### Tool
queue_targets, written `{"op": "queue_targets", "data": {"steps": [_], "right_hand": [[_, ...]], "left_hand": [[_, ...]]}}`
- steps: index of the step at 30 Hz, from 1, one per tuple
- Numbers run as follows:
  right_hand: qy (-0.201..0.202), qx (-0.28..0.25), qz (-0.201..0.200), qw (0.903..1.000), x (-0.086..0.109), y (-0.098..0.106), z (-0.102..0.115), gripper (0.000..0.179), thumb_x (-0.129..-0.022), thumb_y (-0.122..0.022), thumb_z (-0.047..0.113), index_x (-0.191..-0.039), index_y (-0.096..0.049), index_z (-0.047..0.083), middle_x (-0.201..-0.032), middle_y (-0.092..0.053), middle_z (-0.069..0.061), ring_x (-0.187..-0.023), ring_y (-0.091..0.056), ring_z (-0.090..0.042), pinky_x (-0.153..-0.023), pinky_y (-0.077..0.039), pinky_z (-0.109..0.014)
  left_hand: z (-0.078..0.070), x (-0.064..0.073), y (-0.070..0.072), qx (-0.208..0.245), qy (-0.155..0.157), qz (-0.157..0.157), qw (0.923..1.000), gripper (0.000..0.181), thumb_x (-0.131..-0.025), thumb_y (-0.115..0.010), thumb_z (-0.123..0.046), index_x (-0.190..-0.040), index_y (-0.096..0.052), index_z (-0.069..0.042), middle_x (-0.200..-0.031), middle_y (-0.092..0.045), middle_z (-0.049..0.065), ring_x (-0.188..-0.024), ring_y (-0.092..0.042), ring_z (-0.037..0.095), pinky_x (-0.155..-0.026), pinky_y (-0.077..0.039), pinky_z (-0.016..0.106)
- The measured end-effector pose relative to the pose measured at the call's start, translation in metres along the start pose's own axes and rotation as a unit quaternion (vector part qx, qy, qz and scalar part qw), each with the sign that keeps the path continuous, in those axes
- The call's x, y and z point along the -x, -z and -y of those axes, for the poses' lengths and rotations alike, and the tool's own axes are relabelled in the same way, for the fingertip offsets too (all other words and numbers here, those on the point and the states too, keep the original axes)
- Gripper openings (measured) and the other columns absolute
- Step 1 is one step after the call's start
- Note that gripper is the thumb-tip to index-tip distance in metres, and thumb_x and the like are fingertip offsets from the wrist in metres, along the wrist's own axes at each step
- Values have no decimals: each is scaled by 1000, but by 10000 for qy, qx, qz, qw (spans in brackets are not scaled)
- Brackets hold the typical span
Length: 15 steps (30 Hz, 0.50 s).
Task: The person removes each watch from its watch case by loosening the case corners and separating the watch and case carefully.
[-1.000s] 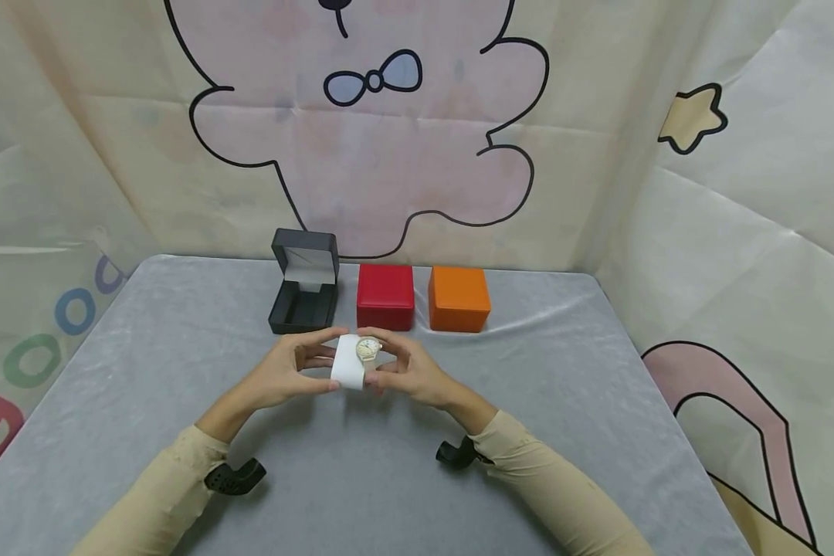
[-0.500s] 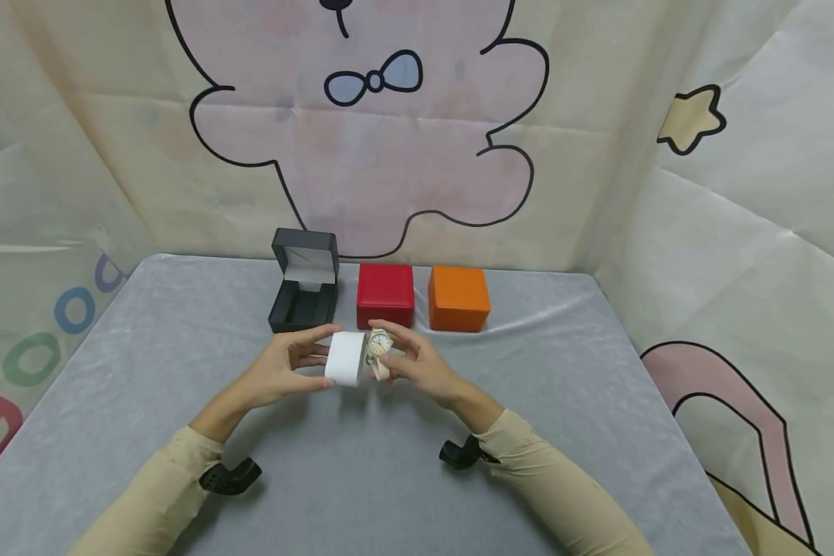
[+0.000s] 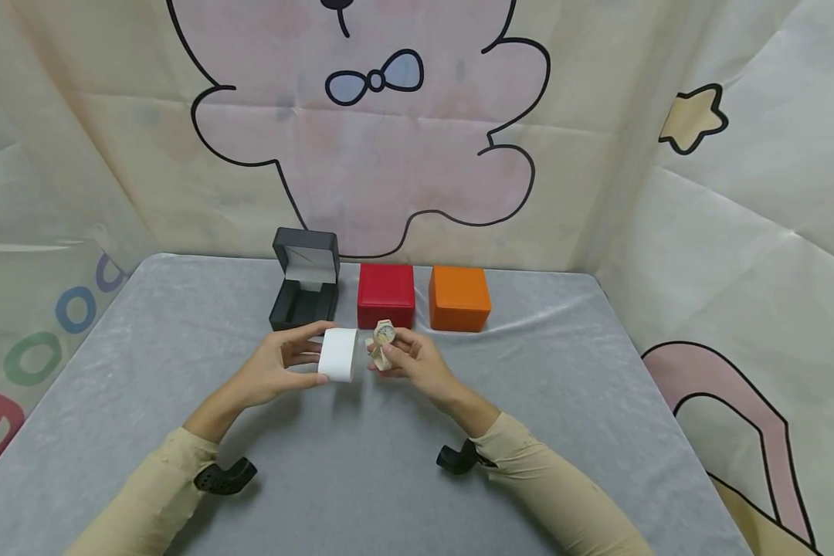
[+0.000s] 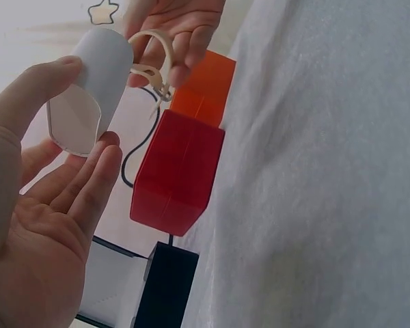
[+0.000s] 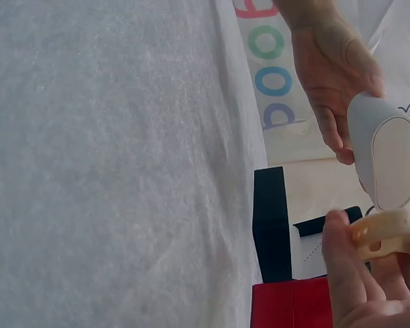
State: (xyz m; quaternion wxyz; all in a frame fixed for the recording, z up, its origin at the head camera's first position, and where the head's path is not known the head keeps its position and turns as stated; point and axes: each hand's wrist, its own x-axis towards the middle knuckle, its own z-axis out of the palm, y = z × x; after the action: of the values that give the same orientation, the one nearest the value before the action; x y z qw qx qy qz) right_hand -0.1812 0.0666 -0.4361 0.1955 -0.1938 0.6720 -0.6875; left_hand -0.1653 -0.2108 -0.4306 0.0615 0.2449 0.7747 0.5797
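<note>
My left hand [image 3: 276, 368] pinches a white, oval-ended watch cushion [image 3: 337, 354] between thumb and fingers, above the table. In the left wrist view the cushion [image 4: 104, 75] shows its flat, paler end near the thumb. Just to its right, my right hand [image 3: 420, 366] holds a wristwatch [image 3: 384, 333] with a cream strap and a round pale dial. A small gap separates watch and cushion in the head view. The strap [image 4: 156, 58] curves in a loop in the left wrist view, and the right wrist view shows the watch [image 5: 386, 232] gripped near the cushion's end.
Along the back of the grey cloth-covered table [image 3: 361, 479] stand a black watch box [image 3: 304, 305] with its lid raised, a closed red box [image 3: 385, 296] and a closed orange box [image 3: 459, 299]. A printed curtain [image 3: 417, 177] rises behind them.
The watch, at first around the cushion, has come off its right side in my right hand. My left hand has drawn the cushion slightly left, widening the gap. The boxes stay put.
</note>
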Motion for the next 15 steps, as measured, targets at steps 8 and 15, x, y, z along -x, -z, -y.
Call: {"op": "queue_targets", "data": {"steps": [8, 15], "right_hand": [[208, 184, -233, 9993, 0, -2, -5, 35, -105, -51, 9, -136, -52, -6, -132, -60, -36, -116, -66, -31, -95, -55, -22], [134, 56, -247, 9996, 1, -1, -6, 38, -108, -44, 11, -142, -42, -6, -130, -60, -37, -86, -75, -13, -63, -60, -29]], "left_hand": [[1, 0, 1, 51, -41, 22, 10000, 72, -82, -83, -5, -147, -51, -6, -143, -57, 17, -112, -68, 8, -95, -56, 23], [2, -1, 1, -68, -38, -18, 10000, 71, -82, -83, -7, -146, -52, -7, -143, -58, 17, -111, -69, 12, -96, -58, 34]]}}
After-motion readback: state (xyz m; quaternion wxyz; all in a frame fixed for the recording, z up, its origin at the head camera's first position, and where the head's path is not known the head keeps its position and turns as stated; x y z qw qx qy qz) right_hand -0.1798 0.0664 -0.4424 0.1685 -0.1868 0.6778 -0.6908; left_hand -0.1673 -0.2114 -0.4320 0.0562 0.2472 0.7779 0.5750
